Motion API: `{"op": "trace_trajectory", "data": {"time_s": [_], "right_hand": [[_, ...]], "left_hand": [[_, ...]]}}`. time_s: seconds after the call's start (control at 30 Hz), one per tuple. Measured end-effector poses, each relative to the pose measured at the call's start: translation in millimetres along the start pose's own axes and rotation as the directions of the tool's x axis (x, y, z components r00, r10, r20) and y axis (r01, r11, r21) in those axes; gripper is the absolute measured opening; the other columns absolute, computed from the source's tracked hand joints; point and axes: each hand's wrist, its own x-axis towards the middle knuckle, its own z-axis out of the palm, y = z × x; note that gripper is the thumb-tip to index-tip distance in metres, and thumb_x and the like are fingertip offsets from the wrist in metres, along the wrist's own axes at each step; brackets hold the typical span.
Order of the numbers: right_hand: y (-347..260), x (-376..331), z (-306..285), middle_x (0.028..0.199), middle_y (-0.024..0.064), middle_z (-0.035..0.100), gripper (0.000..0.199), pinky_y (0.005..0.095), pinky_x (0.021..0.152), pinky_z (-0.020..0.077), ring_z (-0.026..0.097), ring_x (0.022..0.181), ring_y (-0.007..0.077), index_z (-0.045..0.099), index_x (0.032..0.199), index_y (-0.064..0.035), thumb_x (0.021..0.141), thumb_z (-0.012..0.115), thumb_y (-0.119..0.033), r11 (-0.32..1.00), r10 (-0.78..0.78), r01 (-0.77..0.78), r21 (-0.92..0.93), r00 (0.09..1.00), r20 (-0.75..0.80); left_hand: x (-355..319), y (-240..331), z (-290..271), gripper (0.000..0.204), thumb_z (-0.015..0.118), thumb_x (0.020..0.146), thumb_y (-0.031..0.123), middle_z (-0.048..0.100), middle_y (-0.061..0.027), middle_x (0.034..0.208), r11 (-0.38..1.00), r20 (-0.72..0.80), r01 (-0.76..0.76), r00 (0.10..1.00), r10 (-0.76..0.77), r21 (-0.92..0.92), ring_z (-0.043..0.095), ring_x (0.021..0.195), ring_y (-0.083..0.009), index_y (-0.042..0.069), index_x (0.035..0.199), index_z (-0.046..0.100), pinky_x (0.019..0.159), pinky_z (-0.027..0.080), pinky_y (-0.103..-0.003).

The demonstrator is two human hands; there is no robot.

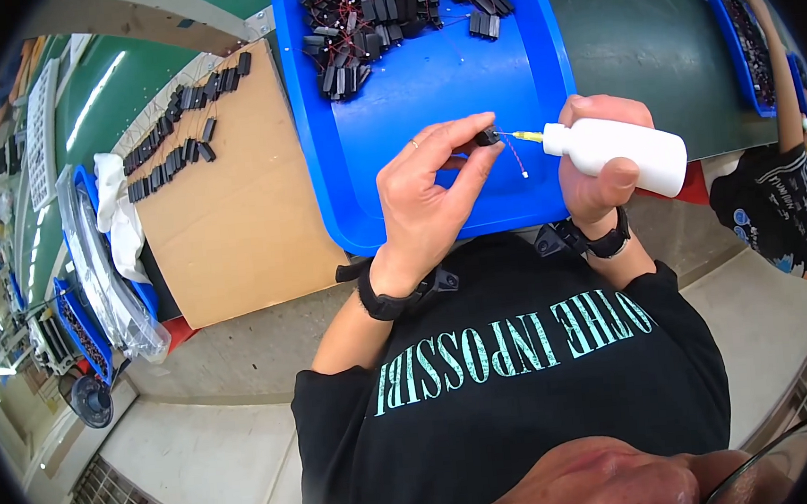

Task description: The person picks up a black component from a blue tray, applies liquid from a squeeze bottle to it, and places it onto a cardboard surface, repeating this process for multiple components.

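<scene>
Between the thumb and fingers of my left hand (pixel 431 179) is a small black part (pixel 487 137), pinched above the near end of a blue tray (pixel 433 145). Thin red wires with a small white connector (pixel 524 174) dangle from it. My right hand (pixel 600 156) is wrapped round a white squeeze bottle (pixel 628 151), tilted on its side. The bottle's yellow-based needle tip (pixel 529 136) points left, at or very close to the black part; whether they touch I cannot tell. At the tray's far end lies a heap of black wired parts (pixel 385 12).
Left of the tray, a cardboard sheet (pixel 229 209) carries rows of black wired parts (pixel 168 152). Beyond it are a white cloth (pixel 119 217) and clear plastic bags (pixel 108 294). On the right, another person's arm (pixel 778 71) reaches over a blue tray (pixel 737 36). A small fan (pixel 91 400) stands lower left.
</scene>
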Motion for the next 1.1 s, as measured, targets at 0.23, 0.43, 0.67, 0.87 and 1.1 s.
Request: {"op": "trace_trajectory", "data": {"time_s": [0.23,0.43,0.67,0.87,1.1], "right_hand": [[-4.3,1.9,1.5,0.093,0.0094,0.062,0.063,0.0247,0.063,0.0464,0.059,0.074,0.0142,0.061,0.096,0.0005,0.085,0.049,-0.061,0.999,0.045,-0.044,0.013,0.999,-0.008],[-3.6,1.1,2.0,0.094,0.0095,0.062,0.061,0.0248,0.063,0.0468,0.059,0.075,0.0139,0.059,0.098,0.0003,0.085,0.051,-0.059,0.997,0.071,-0.072,0.037,0.997,0.010],[-14.1,6.7,12.2,0.078,0.0063,0.053,0.065,0.0277,0.057,0.0380,0.047,0.061,0.0135,0.053,0.099,-0.0010,0.085,0.048,-0.064,0.994,0.101,-0.102,-0.025,0.994,-0.044],[-11.0,7.1,9.5,0.078,0.0068,0.053,0.064,0.0277,0.057,0.0382,0.048,0.061,0.0139,0.053,0.098,-0.0004,0.086,0.048,-0.063,0.995,0.100,-0.101,-0.018,0.994,-0.039],[-12.0,8.2,11.7,0.078,0.0070,0.053,0.064,0.0272,0.057,0.0385,0.049,0.061,0.0142,0.053,0.098,-0.0007,0.086,0.047,-0.063,0.995,0.097,-0.097,-0.013,0.994,-0.044]], "left_hand": [[0.7,-0.7,0.9,0.029,0.068,0.080,-0.004,0.067,-0.0084,0.090,0.998,0.005,-0.038,0.999,0.038,0.041,0.065,0.075,-0.0109,0.002,0.108,0.066,0.065,0.052,-0.021],[-0.5,-0.7,0.2,0.030,0.068,0.079,-0.004,0.067,-0.0085,0.089,0.998,0.004,-0.032,0.999,0.032,0.058,0.065,0.075,-0.0111,0.002,0.108,0.067,0.066,0.052,-0.021],[-0.5,-0.8,-0.1,0.029,0.068,0.079,-0.004,0.067,-0.0084,0.089,0.996,0.003,-0.041,0.999,0.041,0.077,0.065,0.074,-0.0108,0.002,0.108,0.067,0.066,0.052,-0.021],[-0.6,0.3,-0.1,0.030,0.068,0.079,-0.005,0.067,-0.0084,0.089,0.997,0.006,-0.030,1.000,0.030,0.070,0.065,0.073,-0.0105,0.002,0.108,0.066,0.065,0.052,-0.021],[-0.8,1.7,-0.2,0.029,0.068,0.079,-0.005,0.067,-0.0085,0.090,0.998,0.013,-0.004,1.000,0.003,0.064,0.065,0.072,-0.0101,0.002,0.108,0.066,0.063,0.052,-0.021]]}}
